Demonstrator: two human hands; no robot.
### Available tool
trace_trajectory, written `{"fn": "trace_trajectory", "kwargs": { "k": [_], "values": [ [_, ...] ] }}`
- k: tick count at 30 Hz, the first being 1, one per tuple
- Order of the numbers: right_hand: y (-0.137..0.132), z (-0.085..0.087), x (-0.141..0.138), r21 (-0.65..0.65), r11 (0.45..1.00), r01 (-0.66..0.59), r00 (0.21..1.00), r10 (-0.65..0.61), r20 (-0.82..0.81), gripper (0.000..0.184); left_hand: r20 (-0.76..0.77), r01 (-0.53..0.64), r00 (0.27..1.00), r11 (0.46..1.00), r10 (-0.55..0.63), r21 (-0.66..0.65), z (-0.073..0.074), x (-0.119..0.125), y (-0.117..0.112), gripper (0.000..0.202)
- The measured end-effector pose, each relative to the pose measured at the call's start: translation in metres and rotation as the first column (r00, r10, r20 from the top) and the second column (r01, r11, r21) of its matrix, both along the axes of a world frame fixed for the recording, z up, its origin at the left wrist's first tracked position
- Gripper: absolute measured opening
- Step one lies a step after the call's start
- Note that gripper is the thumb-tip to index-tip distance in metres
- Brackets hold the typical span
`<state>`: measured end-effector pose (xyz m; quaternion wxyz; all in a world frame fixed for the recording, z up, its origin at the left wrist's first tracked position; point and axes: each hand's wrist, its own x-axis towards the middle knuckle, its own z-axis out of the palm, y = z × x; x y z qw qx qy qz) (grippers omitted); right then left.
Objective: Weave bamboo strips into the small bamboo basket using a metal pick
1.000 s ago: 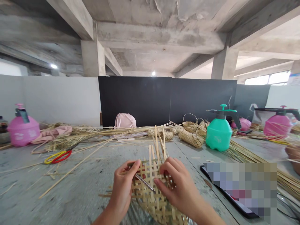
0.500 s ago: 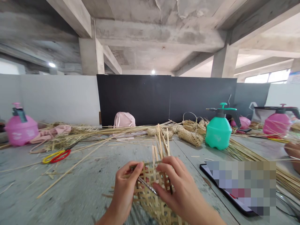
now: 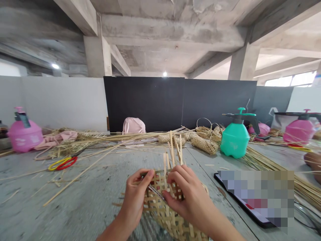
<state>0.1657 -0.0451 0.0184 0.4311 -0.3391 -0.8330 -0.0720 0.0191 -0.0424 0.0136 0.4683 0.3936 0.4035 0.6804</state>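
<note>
An openwork basket (image 3: 173, 217) of flat bamboo strips is between my hands, low in the middle of the view. My left hand (image 3: 135, 195) is closed on its left rim, thumb on top. Beneath that thumb, a slim metal tool (image 3: 156, 193) slants down across the weave toward my right thumb; its kind is unclear. My right hand (image 3: 193, 192) curls over the right part of the weave, fingertips on the strips near the rim. Several unwoven strip ends (image 3: 172, 152) stand up beyond the rim. What lies under my right fingers is hidden.
Scissors (image 3: 62, 163) with yellow and red handles lie left. A phone (image 3: 240, 204) lies right, near a green spray bottle (image 3: 235, 139) and bamboo strips (image 3: 273, 170). Woven pieces (image 3: 204, 144) and a pink spray bottle (image 3: 25, 135) stand farther back. Another person's hand seems visible (image 3: 312, 160).
The view has tipped slightly downward. My right hand has shifted slightly up and left on the weave, and the basket shows a little more at the right. Both hands keep their hold.
</note>
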Motion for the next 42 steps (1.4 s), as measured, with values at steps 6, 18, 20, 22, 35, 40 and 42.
{"fn": "trace_trajectory", "kwargs": {
  "k": [6,18,20,22,35,40,42],
  "values": [
    [-0.001,0.0,-0.002,-0.009,1.0,-0.014,1.0,0.014,0.0,0.007,0.005,0.0,1.0,1.0,0.0,-0.016,-0.002,-0.001,0.002,0.021],
    [0.003,-0.011,0.025,-0.12,0.993,0.016,0.992,-0.031,-0.125,0.012,-0.007,-0.005,1.0,1.0,0.005,-0.025,-0.001,-0.004,-0.001,0.023],
    [0.003,-0.01,0.024,-0.128,0.992,0.016,0.994,-0.03,-0.109,0.014,0.001,0.0,1.0,1.0,0.0,-0.026,-0.002,-0.005,0.0,0.023],
    [0.003,-0.009,0.023,-0.133,0.991,0.015,0.994,-0.029,-0.103,0.017,-0.001,-0.001,1.0,1.0,0.001,-0.025,-0.002,-0.004,0.0,0.023],
    [0.007,-0.013,0.02,-0.134,0.991,0.029,0.987,-0.05,-0.154,0.021,-0.031,-0.034,0.999,0.999,0.034,0.0,-0.004,-0.003,0.0,0.022],
    [0.004,-0.012,0.021,-0.092,0.996,0.022,0.992,-0.033,-0.12,0.012,-0.049,-0.011,0.999,1.0,0.012,0.013,-0.002,-0.004,-0.001,0.023],
    [0.002,-0.01,0.02,-0.093,0.995,-0.024,0.996,0.016,-0.09,0.019,-0.047,-0.001,0.999,1.0,0.001,0.009,-0.002,-0.004,0.0,0.023]
  ]
}}
